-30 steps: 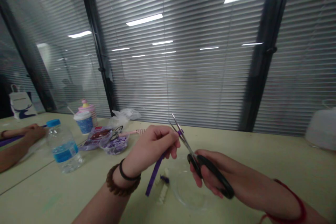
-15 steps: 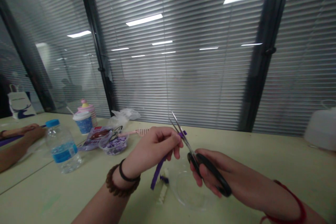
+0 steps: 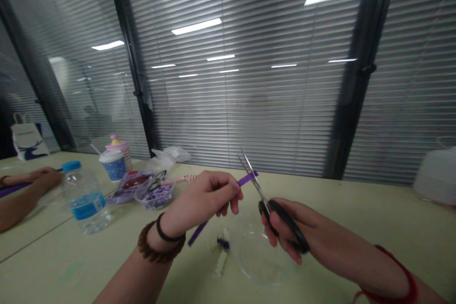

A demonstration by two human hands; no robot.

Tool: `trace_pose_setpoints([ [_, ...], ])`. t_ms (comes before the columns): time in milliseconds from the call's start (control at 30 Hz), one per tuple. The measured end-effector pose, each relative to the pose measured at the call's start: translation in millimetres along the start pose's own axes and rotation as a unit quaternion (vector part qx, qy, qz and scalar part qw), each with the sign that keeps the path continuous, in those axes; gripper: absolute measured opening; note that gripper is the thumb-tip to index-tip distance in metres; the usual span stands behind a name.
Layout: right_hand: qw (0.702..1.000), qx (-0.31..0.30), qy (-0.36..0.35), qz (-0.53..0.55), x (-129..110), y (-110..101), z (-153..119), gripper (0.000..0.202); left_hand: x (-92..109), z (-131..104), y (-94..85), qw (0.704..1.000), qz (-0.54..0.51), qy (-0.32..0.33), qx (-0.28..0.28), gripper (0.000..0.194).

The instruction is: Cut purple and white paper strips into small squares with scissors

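Observation:
A narrow purple strip (image 3: 245,179) is pinched in my left hand (image 3: 215,193); its lower end hangs out below the palm. My right hand (image 3: 285,225) grips black-handled scissors (image 3: 261,192) by their loops. The slightly parted blades point up and away, crossing the strip near its far tip. Beneath my hands, a clear round plastic dish (image 3: 257,256) rests on the table. Left of it lies a small cream-coloured piece (image 3: 221,261) with a dark purple band around it.
On the left stand a water bottle (image 3: 85,204), a blue paper cup (image 3: 112,166) and a clear tub of purple bits (image 3: 155,197) beside a purple packet (image 3: 130,186). Another person's hands (image 3: 44,180) are at the far left. A whitish container (image 3: 436,175) sits far right.
My left hand has shifted slightly left, and more of the strip now sticks out past its fingertips. The scissors have moved a little right, their blades now nearer the strip's tip.

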State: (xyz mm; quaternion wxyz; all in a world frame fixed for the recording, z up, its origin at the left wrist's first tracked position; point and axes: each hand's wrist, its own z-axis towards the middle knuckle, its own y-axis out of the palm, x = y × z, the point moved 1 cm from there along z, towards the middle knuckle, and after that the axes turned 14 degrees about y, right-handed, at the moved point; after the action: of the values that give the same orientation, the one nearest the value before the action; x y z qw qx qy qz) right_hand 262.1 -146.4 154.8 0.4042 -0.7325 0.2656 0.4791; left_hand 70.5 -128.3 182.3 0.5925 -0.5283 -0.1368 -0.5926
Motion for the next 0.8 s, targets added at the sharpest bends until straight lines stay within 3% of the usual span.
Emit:
trace_pose_setpoints([
  [800, 0.997, 0.003, 0.077, 0.015, 16, -9, 1, 0.043, -3, 0, -7.7, 0.999, 0.007, -0.033, 0.003, 0.025],
])
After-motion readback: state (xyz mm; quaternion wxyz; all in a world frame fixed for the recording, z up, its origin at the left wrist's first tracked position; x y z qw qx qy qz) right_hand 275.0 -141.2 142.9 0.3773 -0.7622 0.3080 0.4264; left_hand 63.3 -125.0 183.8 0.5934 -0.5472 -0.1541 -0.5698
